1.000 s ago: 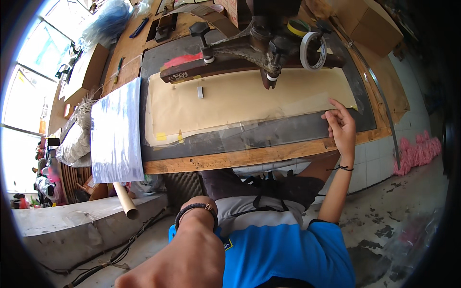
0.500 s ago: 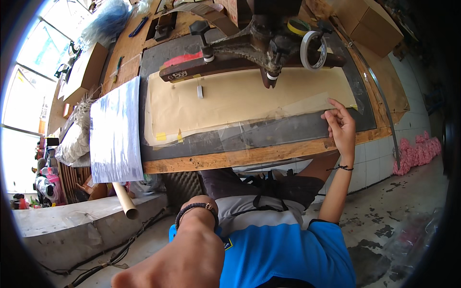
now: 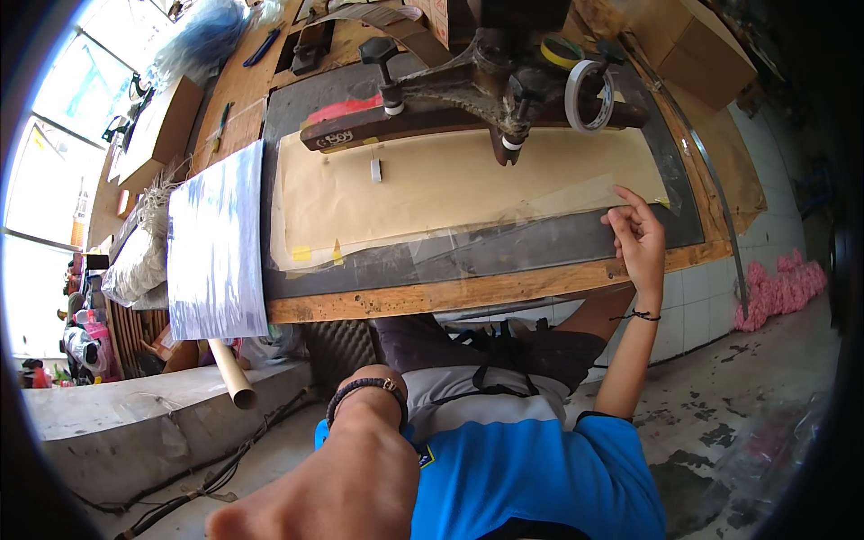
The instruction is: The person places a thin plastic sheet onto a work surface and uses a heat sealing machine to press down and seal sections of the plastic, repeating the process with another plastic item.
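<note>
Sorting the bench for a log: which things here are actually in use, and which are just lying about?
In use: right hand on clear film sheet, over tan paper, under press arm.
Lying about: tape roll, cardboard boxes, plastic sheet stack, cardboard tube.

Daylight poured in from the overexposed, blown-out windows (image 3: 40,180) at the left, leaving the silvery plastic sheet (image 3: 216,238) glaring. The tan paper sheet (image 3: 468,184) was evenly bright. Heavy fisheye bending curved the wooden bench edge (image 3: 468,292), and a black vignette ringed the frame. The near left hand (image 3: 333,490) looked soft and blurred.
</note>
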### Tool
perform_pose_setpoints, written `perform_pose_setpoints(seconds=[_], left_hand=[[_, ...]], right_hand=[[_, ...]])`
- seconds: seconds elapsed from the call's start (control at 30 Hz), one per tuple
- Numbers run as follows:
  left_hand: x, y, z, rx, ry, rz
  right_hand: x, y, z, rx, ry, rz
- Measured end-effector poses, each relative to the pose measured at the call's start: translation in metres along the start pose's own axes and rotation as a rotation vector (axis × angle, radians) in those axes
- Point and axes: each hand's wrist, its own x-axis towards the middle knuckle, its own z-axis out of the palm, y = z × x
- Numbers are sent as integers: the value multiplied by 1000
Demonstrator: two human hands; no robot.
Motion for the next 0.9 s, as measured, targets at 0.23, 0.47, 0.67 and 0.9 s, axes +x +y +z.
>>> perform_pose_setpoints(seconds=[0.23, 0.47, 0.67, 0.9], left_hand=[[9, 10, -18, -185, -156, -494], [-17, 29, -72, 681, -363, -822], [-59, 49, -149, 1699, -698, -1455], [-98, 71, -152, 1825, -846, -1380]], right_hand=[[0, -2, 0, -6, 7, 14], [-4, 2, -3, 0, 30, 9], [1, -2, 2, 14, -1, -5], [0, -1, 1, 6, 25, -9]])
